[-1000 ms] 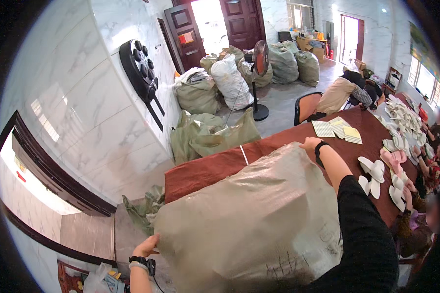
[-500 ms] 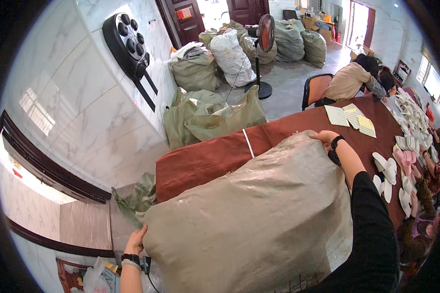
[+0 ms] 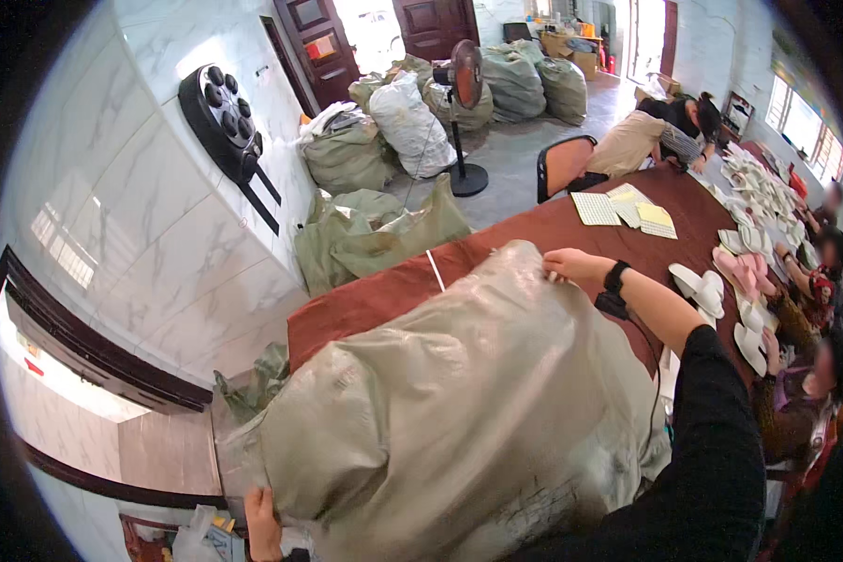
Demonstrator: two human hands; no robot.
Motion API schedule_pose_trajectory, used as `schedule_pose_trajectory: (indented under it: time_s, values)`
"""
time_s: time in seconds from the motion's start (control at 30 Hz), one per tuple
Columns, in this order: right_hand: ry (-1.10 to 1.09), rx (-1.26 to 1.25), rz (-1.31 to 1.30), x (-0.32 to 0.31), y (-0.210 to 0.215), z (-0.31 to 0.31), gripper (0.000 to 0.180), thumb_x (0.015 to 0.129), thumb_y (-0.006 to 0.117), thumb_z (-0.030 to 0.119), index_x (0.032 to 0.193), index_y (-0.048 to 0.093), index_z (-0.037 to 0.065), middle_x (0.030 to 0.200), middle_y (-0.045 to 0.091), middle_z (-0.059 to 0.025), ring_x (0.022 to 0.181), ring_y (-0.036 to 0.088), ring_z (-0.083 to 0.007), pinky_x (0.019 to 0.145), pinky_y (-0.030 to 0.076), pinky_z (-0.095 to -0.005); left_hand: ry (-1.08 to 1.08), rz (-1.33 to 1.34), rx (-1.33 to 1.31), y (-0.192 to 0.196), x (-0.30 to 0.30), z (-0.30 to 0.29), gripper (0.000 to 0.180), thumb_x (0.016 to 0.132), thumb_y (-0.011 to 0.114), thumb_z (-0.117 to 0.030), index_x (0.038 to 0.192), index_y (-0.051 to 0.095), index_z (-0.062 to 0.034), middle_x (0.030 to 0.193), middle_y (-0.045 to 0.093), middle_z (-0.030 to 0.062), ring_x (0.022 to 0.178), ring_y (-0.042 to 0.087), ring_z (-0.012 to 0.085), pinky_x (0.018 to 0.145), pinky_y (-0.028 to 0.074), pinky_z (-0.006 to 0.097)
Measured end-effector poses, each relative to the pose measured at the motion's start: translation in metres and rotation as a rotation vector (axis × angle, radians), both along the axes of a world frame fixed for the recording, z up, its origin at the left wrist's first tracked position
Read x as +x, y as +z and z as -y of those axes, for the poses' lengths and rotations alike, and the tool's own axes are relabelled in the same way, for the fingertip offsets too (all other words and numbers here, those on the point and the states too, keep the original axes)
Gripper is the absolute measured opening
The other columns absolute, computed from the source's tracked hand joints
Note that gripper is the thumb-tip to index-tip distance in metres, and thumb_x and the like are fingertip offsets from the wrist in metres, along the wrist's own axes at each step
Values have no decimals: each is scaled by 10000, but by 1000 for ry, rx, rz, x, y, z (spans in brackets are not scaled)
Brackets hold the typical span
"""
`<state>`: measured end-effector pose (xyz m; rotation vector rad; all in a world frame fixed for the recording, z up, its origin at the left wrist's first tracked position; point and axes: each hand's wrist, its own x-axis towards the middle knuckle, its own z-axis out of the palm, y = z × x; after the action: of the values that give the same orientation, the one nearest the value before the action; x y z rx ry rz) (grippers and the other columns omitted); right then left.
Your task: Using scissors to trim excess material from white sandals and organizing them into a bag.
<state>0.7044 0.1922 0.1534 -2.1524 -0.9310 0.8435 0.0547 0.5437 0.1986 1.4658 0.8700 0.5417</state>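
Note:
A large grey-green woven sack (image 3: 440, 403) is spread in front of me, its far part lying over the brown-red cloth on the table (image 3: 365, 314). At the sack's far right corner my right hand (image 3: 571, 267) pinches the edge; a dark band circles the wrist. My left hand (image 3: 263, 523) is closed on the sack's near left edge, low in the view. Wrinkles run across the sack between the two hands, and dark marks show on its lower right part.
White slippers (image 3: 698, 288), pink slippers (image 3: 745, 272) and sheets of small pieces (image 3: 597, 208) lie on the table. Several people sit along its right side, one person (image 3: 642, 140) bends at the far end. Full sacks (image 3: 412, 126), a standing fan (image 3: 465, 84) and a chair (image 3: 565, 169) stand beyond.
Both hands have shifted, the right one leftward and the left one downward. The sack has gone from fairly flat to more wrinkled and bulging. The view has turned slightly right.

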Motion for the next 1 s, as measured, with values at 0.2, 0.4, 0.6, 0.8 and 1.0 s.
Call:
schedule_pose_trajectory:
  time_s: [0.2, 0.4, 0.6, 0.8, 1.0]
  values:
    - [-174, -162, -28, -22, 28, 29, 563, 864, 515, 486, 1220, 525, 50, 1085, 614, -123, 803, 627, -229, 705, 518, -346, -208, -249, -86, 71, -85, 124, 313, 841, 638, -161, 1108, 564, -14, 977, 570, 117, 911, 556, 227, 764, 446, 332]
    - [22, -151, 646, -45, -31, 45, 372, 791, 606, 379, 972, 619, 54, 929, 640, -173, 887, 599, -351, 774, 463, -427, -619, 26, 719, 150, -64, 218, 263, 796, 646, -234, 858, 652, 22, 898, 644, 140, 871, 596, 320, 833, 427, 446]
    - [-8, 110, 606, -83, -8, 180, 210, 876, 524, 252, 887, 597, 55, 846, 606, -172, 826, 575, -360, 712, 457, -413, 293, 8, 1340, 109, -86, 216, 576, 792, 650, -376, 1117, 558, 90, 947, 652, 221, 794, 611, 383, 713, 474, 409]
    - [-132, 384, 492, -206, 73, 290, 153, 867, 546, 130, 819, 536, -15, 744, 507, -165, 705, 522, -331, 632, 434, -366, 270, 269, 1027, 173, -67, 198, 491, 934, 469, -235, 1334, 330, 14, 1302, 443, 174, 1197, 446, 274, 978, 382, 385]
    - [-246, 473, 605, -329, 79, 385, 133, 876, 539, 115, 906, 600, 1, 939, 561, -137, 943, 526, -268, 876, 395, -333, 443, 353, 212, 150, -81, 123, 451, 963, 450, -315, 1310, 342, -48, 1277, 464, 109, 1162, 456, 230, 985, 373, 387]
